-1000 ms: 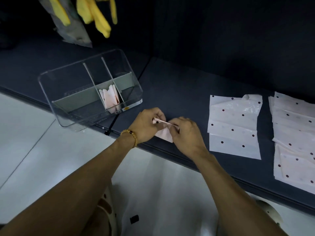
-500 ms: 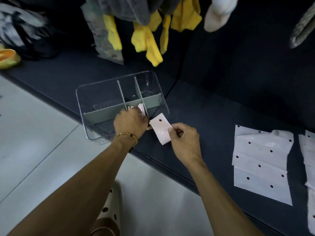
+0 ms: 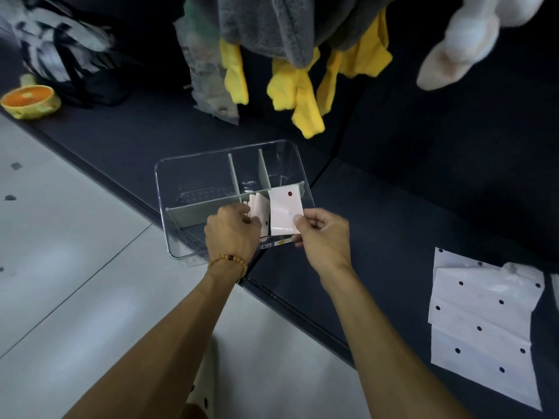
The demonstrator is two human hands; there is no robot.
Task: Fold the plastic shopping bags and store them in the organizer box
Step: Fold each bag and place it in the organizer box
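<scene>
Head view: the folded bag [image 3: 285, 212] is a small, flat, pale pink rectangle of glossy plastic with one dark dot near its upper right corner; it stands upright over the front right part of the organizer box [image 3: 193, 189], its lower edge at the box's front wall. The box is clear plastic with grey dividers and sits at the front edge of the dark desk [image 3: 393, 231]. Several stored bags [image 3: 259, 210], folded to the same size, stand on edge in the front middle compartment, just left of the held one. The right hand [image 3: 323, 237] has its grip clamped on the folded bag, thumb and forefinger pinching its lower right edge. The left hand [image 3: 233, 234], with a bead bracelet [image 3: 227, 261] at the wrist, has its fingers curled against the stored bags, thumb on their near face, pressing them leftward. Further right on the desk an unfolded bag [image 3: 484, 322], white with dark dots, lies flat and well apart from the box. Against the frame half a second ago, the folded bag has gone from lying tilted just outside the box's front right corner to standing upright over the box, and the right hand has risen with it; the left hand remains at the stored bags.
</scene>
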